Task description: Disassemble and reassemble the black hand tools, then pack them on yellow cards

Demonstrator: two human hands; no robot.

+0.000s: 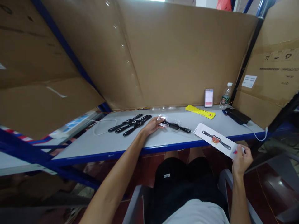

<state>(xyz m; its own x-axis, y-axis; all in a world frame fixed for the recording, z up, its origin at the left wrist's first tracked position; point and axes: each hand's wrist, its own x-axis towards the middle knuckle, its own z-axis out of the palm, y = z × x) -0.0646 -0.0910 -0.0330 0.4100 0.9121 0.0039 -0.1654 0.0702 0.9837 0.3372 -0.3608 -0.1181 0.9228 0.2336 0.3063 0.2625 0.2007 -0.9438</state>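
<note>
My left hand point(153, 125) is closed on the near left end of a transparent plastic blister pack point(178, 122), which lies on the table. Inside or on the pack is a black tool point(174, 126) with a wider middle and two long handles; I cannot tell whether it is fully enclosed. Between thumb and fingers, my right hand point(242, 160) pinches the lower right end of a white printed card point(213, 141), held tilted over the table's front edge. The card bears a picture of a similar black tool. Left of my left hand, several matching black tools point(133, 124) lie side by side.
Yellow printed strips point(201, 112) lie at the back of the grey table point(93, 146). Behind them stand a phone point(208, 98) and a water bottle point(226, 95). A black power bank point(238, 116) with a white cable lies at right. Cardboard walls point(175, 56) enclose the table.
</note>
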